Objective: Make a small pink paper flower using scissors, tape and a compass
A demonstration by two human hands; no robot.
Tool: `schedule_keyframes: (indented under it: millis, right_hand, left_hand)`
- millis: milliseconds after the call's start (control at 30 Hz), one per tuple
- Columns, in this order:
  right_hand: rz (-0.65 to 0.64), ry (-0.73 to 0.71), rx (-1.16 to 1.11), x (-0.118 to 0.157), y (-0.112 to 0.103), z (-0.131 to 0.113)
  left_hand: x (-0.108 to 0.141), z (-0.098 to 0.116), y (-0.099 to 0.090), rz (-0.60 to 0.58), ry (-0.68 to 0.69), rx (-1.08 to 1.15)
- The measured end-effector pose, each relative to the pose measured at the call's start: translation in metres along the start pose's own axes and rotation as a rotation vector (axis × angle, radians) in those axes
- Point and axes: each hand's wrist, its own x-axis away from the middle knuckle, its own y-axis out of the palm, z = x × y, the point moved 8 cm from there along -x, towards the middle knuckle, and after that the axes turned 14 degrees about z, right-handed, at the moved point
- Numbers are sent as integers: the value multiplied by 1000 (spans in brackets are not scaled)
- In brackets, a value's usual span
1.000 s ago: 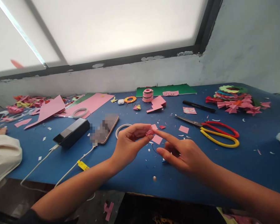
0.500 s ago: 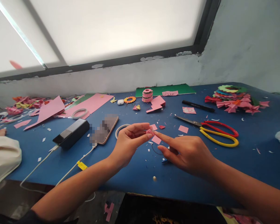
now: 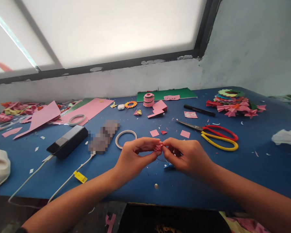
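Your left hand (image 3: 137, 155) and right hand (image 3: 188, 155) pinch a small pink folded paper (image 3: 157, 148) at their fingertips, above the desk (image 3: 133, 194) inward of its near edge, partly hiding it; scissors (image 3: 203, 133) lie toward the right edge, a white ring (image 3: 126, 131) just beyond your left hand

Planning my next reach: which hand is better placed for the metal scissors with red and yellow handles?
Probably the right hand: the scissors lie beyond it, farther from the left hand, though both are at a small pink paper piece.
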Motion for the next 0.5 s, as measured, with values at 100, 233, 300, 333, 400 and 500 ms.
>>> schedule_keyframes:
  millis: [100, 233, 300, 333, 400, 500]
  right_hand:
    - [0, 8, 6, 0, 2, 1]
    - [13, 13, -6, -1, 1, 0]
    - [14, 25, -35, -1, 1, -1]
    - [15, 37, -52, -1, 1, -1]
    - [17, 65, -84, -1, 0, -1]
    - [4, 98, -130, 0, 1, 0]
  left_hand:
    - [1, 3, 1, 8, 69, -75]
    - [1, 8, 0, 30, 148, -180]
    - [1, 8, 0, 31, 140, -172]
    - [1, 7, 0, 28, 122, -151]
    - [1, 4, 1, 16, 78, -90]
    - [1, 2, 1, 2, 24, -9]
